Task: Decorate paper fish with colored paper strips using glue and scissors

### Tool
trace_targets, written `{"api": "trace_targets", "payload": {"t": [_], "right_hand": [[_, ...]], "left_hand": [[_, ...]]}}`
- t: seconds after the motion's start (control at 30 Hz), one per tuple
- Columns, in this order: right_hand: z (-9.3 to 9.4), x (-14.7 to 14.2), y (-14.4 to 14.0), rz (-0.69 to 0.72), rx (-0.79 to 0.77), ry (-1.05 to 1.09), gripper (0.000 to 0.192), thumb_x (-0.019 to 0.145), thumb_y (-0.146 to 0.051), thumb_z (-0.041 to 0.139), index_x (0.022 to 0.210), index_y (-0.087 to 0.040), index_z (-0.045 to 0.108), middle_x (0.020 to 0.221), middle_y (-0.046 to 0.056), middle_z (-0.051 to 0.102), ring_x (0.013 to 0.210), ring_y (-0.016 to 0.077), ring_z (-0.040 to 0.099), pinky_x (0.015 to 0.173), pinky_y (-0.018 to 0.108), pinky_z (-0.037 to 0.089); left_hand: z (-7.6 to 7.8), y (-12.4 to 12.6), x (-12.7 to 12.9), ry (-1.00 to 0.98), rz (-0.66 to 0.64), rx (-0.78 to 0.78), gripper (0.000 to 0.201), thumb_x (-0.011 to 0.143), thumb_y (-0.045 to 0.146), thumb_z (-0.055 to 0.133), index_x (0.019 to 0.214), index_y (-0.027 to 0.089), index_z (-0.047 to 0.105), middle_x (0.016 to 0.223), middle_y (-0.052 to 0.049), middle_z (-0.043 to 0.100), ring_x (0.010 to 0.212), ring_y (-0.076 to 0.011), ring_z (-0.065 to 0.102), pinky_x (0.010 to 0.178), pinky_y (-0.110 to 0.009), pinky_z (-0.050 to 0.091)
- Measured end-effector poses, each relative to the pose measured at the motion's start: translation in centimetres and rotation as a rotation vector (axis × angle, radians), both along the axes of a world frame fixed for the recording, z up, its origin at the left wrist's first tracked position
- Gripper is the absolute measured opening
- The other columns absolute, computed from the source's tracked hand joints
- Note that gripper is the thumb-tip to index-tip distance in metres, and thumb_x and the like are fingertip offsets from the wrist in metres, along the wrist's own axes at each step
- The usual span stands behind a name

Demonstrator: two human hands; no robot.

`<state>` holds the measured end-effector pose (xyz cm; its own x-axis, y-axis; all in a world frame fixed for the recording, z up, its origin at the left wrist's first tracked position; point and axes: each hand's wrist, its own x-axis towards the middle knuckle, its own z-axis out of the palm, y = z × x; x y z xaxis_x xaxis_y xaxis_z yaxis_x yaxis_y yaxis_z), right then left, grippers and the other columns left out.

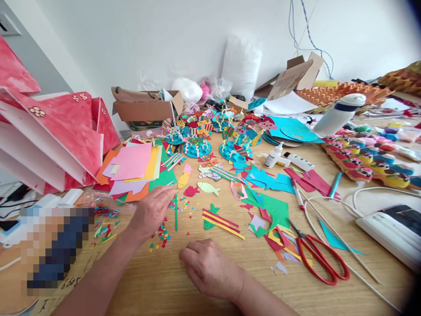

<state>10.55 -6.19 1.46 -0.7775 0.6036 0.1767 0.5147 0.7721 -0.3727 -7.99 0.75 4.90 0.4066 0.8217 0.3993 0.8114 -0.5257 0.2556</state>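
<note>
My left hand [151,211] reaches over the table with its fingers pressed together. Its fingertips are beside a yellow paper fish [183,180]; I cannot make out what is between them, if anything. Closest around are a red paper fish [191,191], a pale green paper fish [208,188] and a thin green paper strip [176,215]. Nearer to me, my right hand [210,268] rests on the table with curled fingers, their tips hidden. Beyond it, red and yellow paper strips [223,224] lie across a green paper star [211,210].
Red-handled scissors [324,259] lie at the right among paper scraps and a white cable [329,197]. Stacked coloured paper [134,162] is at the left. Blue decorated paper models [197,148], a glue bottle [273,156] and a cardboard box [144,109] stand farther back.
</note>
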Motion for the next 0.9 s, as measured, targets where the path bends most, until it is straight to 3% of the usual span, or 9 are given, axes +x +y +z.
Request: {"api": "trace_targets", "payload": {"t": [0.13, 0.27, 0.33, 0.5, 0.9], "right_hand": [[1.1, 1.3, 0.1, -0.067, 0.018, 0.067, 0.013, 0.078, -0.011, 0.038, 0.073, -0.019, 0.048, 0.066, -0.001, 0.054, 0.054, 0.0100, 0.044, 0.052, 0.023, 0.028], [2.0, 4.8, 0.8, -0.301, -0.048, 0.151, 0.020, 0.081, -0.008, 0.035, 0.083, -0.018, 0.053, 0.074, 0.003, 0.055, 0.064, 0.0114, 0.049, 0.057, 0.022, 0.033], [1.9, 6.7, 1.4, -0.395, -0.085, 0.095, 0.023, 0.081, -0.007, 0.036, 0.087, -0.018, 0.056, 0.078, 0.004, 0.057, 0.070, 0.0129, 0.051, 0.061, 0.023, 0.035], [1.4, 9.0, 2.4, -0.405, -0.090, -0.072, 0.028, 0.082, -0.008, 0.037, 0.086, -0.019, 0.062, 0.080, 0.005, 0.059, 0.077, 0.0153, 0.050, 0.069, 0.026, 0.036], [0.4, 7.4, 3.2, -0.346, -0.052, -0.190, 0.027, 0.078, -0.006, 0.044, 0.090, -0.020, 0.062, 0.079, 0.003, 0.057, 0.077, 0.0160, 0.044, 0.070, 0.026, 0.032]], "left_hand": [[-0.2, -1.0, 2.2, 0.118, -0.285, -0.161, 0.041, 0.078, 0.003, 0.028, 0.106, 0.018, 0.055, 0.110, -0.004, 0.056, 0.105, -0.0136, 0.048, 0.092, -0.028, 0.040], [-0.9, -1.4, 4.0, 0.182, -0.415, -0.219, 0.036, 0.082, 0.005, 0.030, 0.105, 0.016, 0.055, 0.107, -0.005, 0.057, 0.104, -0.0147, 0.048, 0.093, -0.030, 0.038], [-1.3, -1.3, 4.5, 0.196, -0.455, -0.245, 0.034, 0.083, 0.007, 0.032, 0.107, 0.016, 0.054, 0.107, -0.006, 0.057, 0.103, -0.0153, 0.048, 0.093, -0.031, 0.038], [-2.3, -0.7, 5.1, 0.234, -0.463, -0.217, 0.028, 0.084, 0.009, 0.035, 0.102, 0.016, 0.055, 0.104, -0.006, 0.058, 0.098, -0.0159, 0.049, 0.088, -0.031, 0.039], [-3.0, -0.4, 5.5, 0.272, -0.456, -0.220, 0.023, 0.084, 0.011, 0.038, 0.098, 0.016, 0.056, 0.097, -0.005, 0.057, 0.092, -0.0154, 0.047, 0.085, -0.029, 0.039]]}}
